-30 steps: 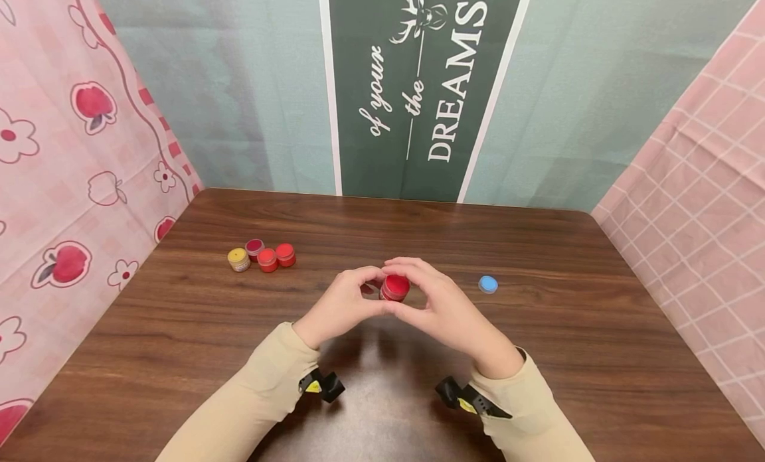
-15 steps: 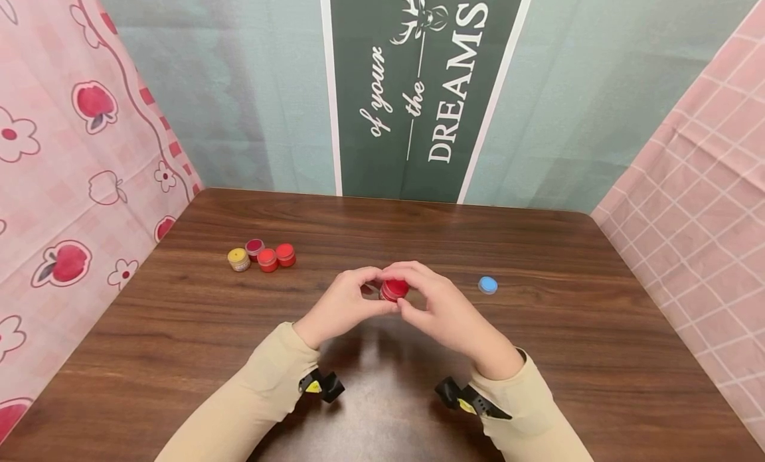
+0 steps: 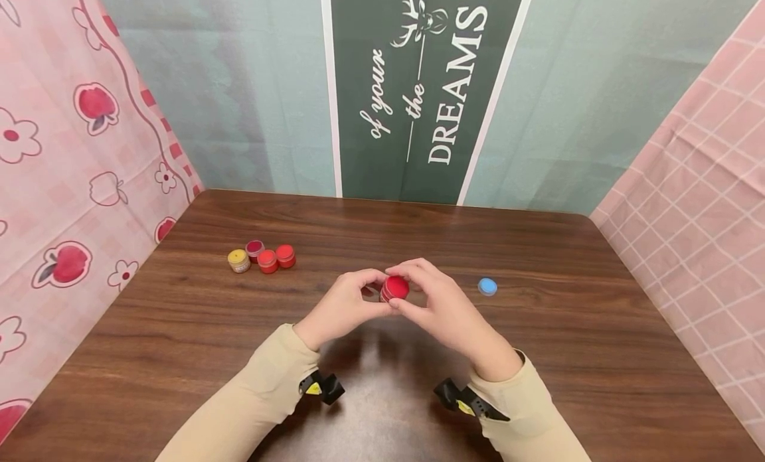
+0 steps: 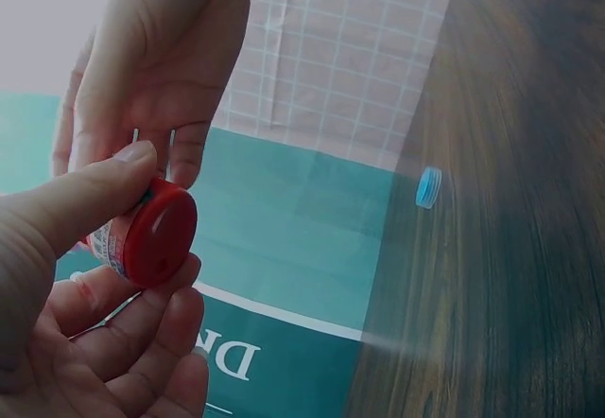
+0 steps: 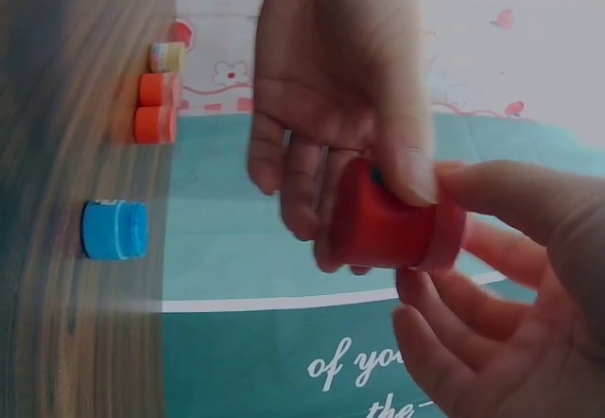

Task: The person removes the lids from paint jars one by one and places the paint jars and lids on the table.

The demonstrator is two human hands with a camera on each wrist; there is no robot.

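Close in front of the body, both hands hold a small red paint jar above the table. My left hand grips the jar's body, thumb on one side and fingers on the other. Around the red lid at its other end, the thumb and fingers of my right hand are curled. The lid is on the jar. In the right wrist view, a blue jar with a bare screw neck stands on the table; the hands hide it in the head view. A blue lid lies to the right.
At the back left of the brown table stand a yellow jar, a dark red jar and two bright red jars, grouped closely. Patterned cloths hang behind the table and at both sides.
The right hand's fingers shifted over the red lid, covering more of it half a second ago, and are now back around its edge. The left hand stays in place, holding the jar.
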